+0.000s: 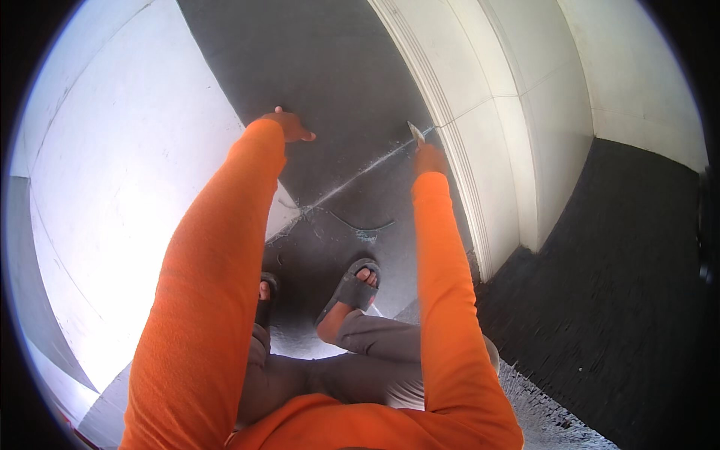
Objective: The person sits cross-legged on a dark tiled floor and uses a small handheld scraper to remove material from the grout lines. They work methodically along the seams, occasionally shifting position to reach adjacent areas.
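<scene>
My right hand [430, 159] grips a small flat metal blade [416, 132], perhaps a scraper; its tip points up and left, close to the right end of a pale joint line [365, 170] between dark floor tiles. White residue lies along that joint. My left hand [289, 126] rests on or just over the dark tile [326, 62], near the edge of the white tile, with thumb and a finger spread and nothing seen in it. A thin curved dark strip [368, 228] and pale blue-green crumbs [367, 238] lie on the floor between my hands and my feet.
A cream wall with grooved base moulding [458, 154] runs along the right, with a dark floor [590, 270] beyond its corner. A large white floor tile [129, 129] spans the left. My sandalled feet [357, 288] are close below the joint.
</scene>
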Demonstrator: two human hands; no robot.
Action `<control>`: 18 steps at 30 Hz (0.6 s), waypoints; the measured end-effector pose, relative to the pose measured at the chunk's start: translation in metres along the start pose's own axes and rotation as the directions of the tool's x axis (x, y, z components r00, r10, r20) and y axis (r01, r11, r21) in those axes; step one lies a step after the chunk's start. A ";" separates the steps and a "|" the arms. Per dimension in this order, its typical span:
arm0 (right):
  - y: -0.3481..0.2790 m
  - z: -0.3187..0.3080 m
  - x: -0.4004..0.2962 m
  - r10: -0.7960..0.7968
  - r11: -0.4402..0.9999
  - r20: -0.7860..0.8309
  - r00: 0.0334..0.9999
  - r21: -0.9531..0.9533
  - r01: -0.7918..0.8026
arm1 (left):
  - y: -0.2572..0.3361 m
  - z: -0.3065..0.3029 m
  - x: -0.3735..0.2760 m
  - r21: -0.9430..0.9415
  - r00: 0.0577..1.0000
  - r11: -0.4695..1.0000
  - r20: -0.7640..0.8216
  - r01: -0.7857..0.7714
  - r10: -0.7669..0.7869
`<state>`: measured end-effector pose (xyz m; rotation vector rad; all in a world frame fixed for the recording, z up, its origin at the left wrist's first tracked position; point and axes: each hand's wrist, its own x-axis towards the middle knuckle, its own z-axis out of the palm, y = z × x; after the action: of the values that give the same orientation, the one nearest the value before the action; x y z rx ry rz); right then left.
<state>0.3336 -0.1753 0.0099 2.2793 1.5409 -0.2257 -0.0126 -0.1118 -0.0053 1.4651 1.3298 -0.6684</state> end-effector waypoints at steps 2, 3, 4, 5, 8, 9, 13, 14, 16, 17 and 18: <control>0.000 0.001 0.005 0.033 0.998 0.013 0.999 0.045 -0.034 | -0.002 -0.002 -0.001 -0.004 1.000 1.000 0.002 0.020 -0.020; 0.000 -0.002 0.003 0.059 0.996 0.022 0.998 0.063 -0.061 | 0.000 -0.003 -0.005 -0.002 1.000 1.000 0.009 0.022 -0.022; -0.001 -0.004 0.002 0.074 0.995 0.059 0.996 0.070 -0.078 | 0.002 -0.003 -0.010 -0.006 1.000 1.000 0.020 0.021 -0.021; -0.001 -0.006 0.001 0.089 0.992 0.095 0.991 0.075 -0.096 | 0.003 -0.001 -0.016 -0.010 0.999 1.000 0.031 0.020 -0.019; -0.006 -0.015 0.006 0.118 0.989 0.074 0.990 0.084 -0.124 | -0.002 -0.002 -0.008 -0.014 0.999 1.000 -0.035 0.011 -0.011; -0.012 -0.010 0.000 0.124 0.987 0.078 0.989 0.089 -0.131 | -0.006 0.002 -0.007 -0.006 0.999 1.000 -0.047 0.025 -0.025; -0.006 -0.005 -0.006 0.104 0.989 0.071 0.992 0.094 -0.111 | -0.005 0.003 -0.005 -0.023 1.000 0.999 -0.020 0.024 -0.024; 0.002 -0.002 0.002 0.113 0.987 0.087 0.990 0.103 -0.122 | -0.003 0.006 -0.008 -0.039 1.000 0.999 -0.010 0.022 -0.022; 0.005 -0.004 0.010 0.115 0.986 0.074 0.991 0.110 -0.122 | -0.001 0.002 -0.012 -0.040 1.000 0.999 -0.025 0.015 -0.016; 0.006 0.001 0.008 0.114 0.987 0.065 0.991 0.102 -0.120 | 0.000 0.003 -0.011 -0.023 0.999 1.000 -0.028 0.013 -0.014; 0.004 0.003 0.005 0.106 0.989 0.062 0.992 0.098 -0.112 | -0.002 0.004 -0.011 -0.007 0.999 1.000 -0.030 0.021 -0.021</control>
<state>0.3392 -0.1736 0.0058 2.4047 1.4014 -0.3426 -0.0159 -0.1197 0.0026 1.4625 1.3709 -0.6577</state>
